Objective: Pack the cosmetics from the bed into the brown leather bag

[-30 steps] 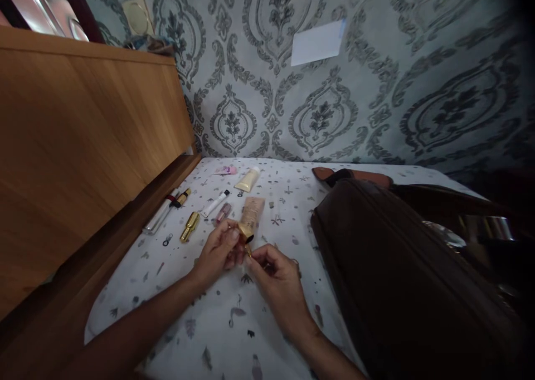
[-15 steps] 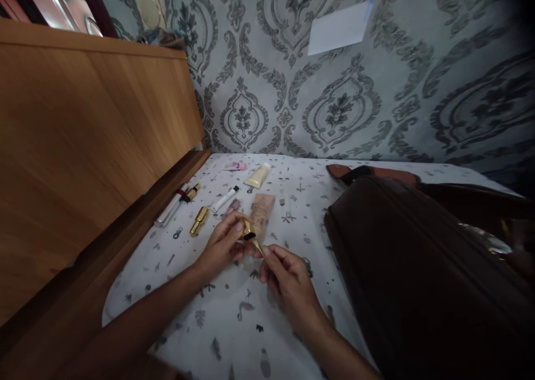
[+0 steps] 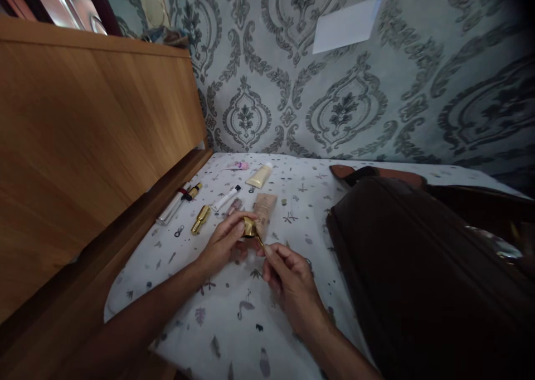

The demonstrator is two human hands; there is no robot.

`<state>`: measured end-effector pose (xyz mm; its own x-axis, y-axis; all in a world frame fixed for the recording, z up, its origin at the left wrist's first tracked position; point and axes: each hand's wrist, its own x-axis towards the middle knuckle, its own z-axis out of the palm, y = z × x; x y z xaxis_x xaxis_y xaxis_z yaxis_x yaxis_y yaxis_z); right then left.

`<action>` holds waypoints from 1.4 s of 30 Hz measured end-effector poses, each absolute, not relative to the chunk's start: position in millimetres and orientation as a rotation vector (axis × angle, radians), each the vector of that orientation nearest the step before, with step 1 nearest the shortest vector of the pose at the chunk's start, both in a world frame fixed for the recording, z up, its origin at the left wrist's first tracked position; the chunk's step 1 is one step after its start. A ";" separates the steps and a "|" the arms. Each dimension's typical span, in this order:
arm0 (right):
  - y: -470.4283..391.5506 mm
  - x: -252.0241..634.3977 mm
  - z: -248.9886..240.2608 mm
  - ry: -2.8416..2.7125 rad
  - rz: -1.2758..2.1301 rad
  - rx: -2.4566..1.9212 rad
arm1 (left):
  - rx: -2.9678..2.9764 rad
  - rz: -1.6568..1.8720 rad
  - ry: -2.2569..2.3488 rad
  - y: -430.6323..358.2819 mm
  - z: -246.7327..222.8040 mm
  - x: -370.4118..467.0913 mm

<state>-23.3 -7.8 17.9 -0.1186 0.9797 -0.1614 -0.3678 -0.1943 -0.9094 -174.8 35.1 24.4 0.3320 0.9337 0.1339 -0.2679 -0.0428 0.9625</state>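
My left hand [image 3: 221,240] is closed around a shiny gold cosmetic piece [image 3: 249,227], whose dark end faces my right hand. Between finger and thumb, my right hand [image 3: 290,279] pinches a thin gold stick [image 3: 261,242]; its tip meets the edge of the gold piece, and I cannot tell whether it is inside. Just behind lies a beige squeeze tube [image 3: 266,204], with a small pinkish tube [image 3: 234,207] beside it. To the left rest a gold bottle-shaped container [image 3: 201,219] and a slim white tube with a black cap [image 3: 225,198].
Farther back lie a cream tube [image 3: 259,176] and a pink-ended tube [image 3: 239,166]. Clear and gold cosmetic tubes [image 3: 170,208] sit by the wooden panel [image 3: 104,129] at left. A large dark brown bag [image 3: 401,268] fills the right of the patterned sheet [image 3: 200,341].
The gold piece has turned slightly in my left hand, its dark end showing less. My right hand holds the stick at a steeper angle. The view has shifted a little.
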 end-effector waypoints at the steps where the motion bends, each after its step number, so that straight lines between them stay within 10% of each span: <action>1: -7.7 -23.4 17.4 -0.885 1.553 -0.998 | 1.233 1.119 0.715 35.2 24.3 -174.9; 42: -14.4 -23.6 14.9 -1.204 1.109 -1.068 | 1.215 1.213 0.724 35.6 33.0 -175.8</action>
<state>-23.6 -14.4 14.9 0.0357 0.9888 0.1450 -0.0639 0.1470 -0.9871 -175.8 35.6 33.0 0.2598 0.9497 0.1749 -0.2971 -0.0938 0.9502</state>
